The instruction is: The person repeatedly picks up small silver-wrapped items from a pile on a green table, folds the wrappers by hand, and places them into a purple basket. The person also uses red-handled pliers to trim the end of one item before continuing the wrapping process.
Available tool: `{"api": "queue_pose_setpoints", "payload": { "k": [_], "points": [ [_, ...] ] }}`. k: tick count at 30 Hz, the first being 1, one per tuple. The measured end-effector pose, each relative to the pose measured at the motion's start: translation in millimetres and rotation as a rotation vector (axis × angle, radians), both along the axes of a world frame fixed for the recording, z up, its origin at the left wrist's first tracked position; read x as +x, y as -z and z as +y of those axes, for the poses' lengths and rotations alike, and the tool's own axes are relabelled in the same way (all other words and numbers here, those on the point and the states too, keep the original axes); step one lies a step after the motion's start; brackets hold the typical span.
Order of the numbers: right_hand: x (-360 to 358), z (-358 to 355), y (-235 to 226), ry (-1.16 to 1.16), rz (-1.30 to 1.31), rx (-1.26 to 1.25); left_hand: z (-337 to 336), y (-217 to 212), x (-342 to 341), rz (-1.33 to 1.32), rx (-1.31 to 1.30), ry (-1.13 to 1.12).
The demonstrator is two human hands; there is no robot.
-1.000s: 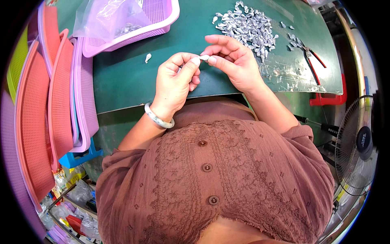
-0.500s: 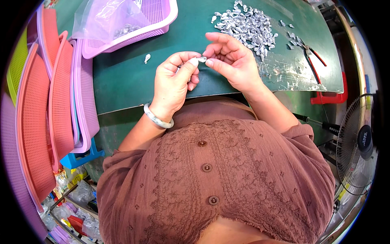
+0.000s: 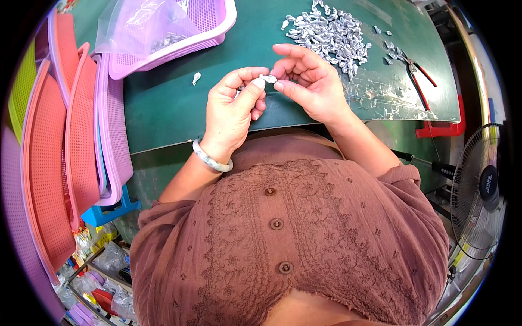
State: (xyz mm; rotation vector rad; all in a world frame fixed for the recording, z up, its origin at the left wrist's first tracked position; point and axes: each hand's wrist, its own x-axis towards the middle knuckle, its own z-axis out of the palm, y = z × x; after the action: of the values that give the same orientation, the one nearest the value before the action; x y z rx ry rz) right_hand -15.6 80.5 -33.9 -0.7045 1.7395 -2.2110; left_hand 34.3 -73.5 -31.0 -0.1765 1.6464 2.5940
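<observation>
Over the near part of the green table, my left hand (image 3: 235, 104) is closed, pinching a small silver teardrop-shaped piece (image 3: 268, 79) between thumb and forefinger. Something greyish shows in the gap behind that thumb, too little of it to name. My right hand (image 3: 311, 84) is just right of the piece, its thumb and fingers apart around the rounded end; whether they touch it I cannot tell. One similar loose piece (image 3: 196, 79) lies left of my hands. Beyond my right hand spreads a pile of silver teardrop-shaped pieces (image 3: 340, 41).
Red-handled pliers (image 3: 416, 76) lie at the right beside several loose pieces. A lilac basket (image 3: 163, 61) with a clear plastic bag (image 3: 128, 32) stands at the far left. Pink baskets (image 3: 46, 168) are stacked along the left. A fan (image 3: 476, 190) stands at the right.
My right thumb and fingertips have parted slightly from the piece, so more of its rounded end shows. My left hand keeps its pinch almost unmoved.
</observation>
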Motion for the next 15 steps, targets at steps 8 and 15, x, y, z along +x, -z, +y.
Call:
{"api": "queue_pose_setpoints", "payload": {
  "k": [8,15],
  "points": [
    [1.7,0.5,-1.3,0.036,0.083,0.013,0.1,-0.3,-0.3,-0.001,0.002,0.012],
    [2.0,0.2,0.1,0.048,0.128,0.023,0.0,0.5,-0.5,-0.016,0.000,0.022]
  ]
}}
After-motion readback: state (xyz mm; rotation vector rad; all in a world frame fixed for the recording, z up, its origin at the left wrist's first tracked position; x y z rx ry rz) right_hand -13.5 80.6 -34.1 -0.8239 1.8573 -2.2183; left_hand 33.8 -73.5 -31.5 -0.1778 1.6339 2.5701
